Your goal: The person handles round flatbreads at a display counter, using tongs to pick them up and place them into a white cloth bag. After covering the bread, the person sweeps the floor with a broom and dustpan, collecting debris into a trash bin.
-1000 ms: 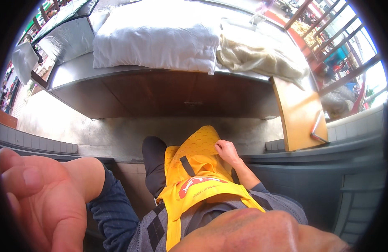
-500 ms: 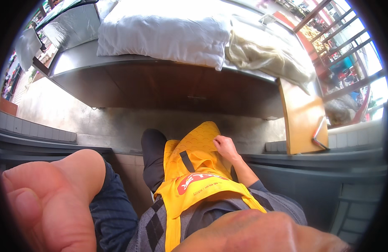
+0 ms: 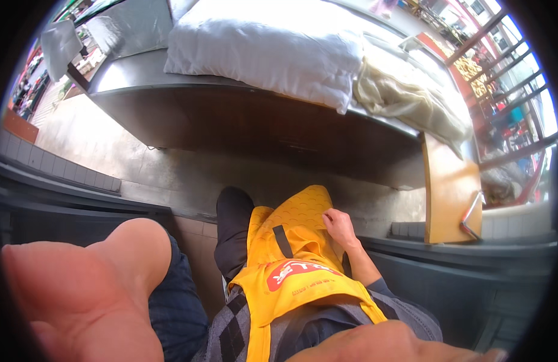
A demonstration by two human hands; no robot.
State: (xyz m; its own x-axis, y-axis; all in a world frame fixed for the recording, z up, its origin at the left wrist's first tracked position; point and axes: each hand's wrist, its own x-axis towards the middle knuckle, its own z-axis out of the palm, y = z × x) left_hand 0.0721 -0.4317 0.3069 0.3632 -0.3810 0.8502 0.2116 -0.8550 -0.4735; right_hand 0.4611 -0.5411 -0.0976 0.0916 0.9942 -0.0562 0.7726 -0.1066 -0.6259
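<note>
Close at the lower left, my left hand (image 3: 79,295) is raised and looms large, with its bare forearm bent up from a dark blue sleeve. The palm side shows, but the fingers run out of sight at the dark rim, so I cannot see what they do. My right hand (image 3: 340,228) hangs low with its fingers curled in, beside the edge of the yellow apron (image 3: 294,211) over my front. Nothing shows in that hand. Below the apron's left side is a dark trouser leg (image 3: 233,208).
Ahead stands a long dark counter (image 3: 242,120) with a white quilt (image 3: 261,54) and a cream cloth (image 3: 393,90) on top. A wooden door panel (image 3: 451,187) with a metal handle hangs at its right end. Dark ledges (image 3: 67,193) flank me; window bars (image 3: 502,96) rise at right.
The whole view has shifted, so the counter and apron sit further right in the picture. The left hand has turned a little and its thumb lies lower. The right hand stays curled beside the apron.
</note>
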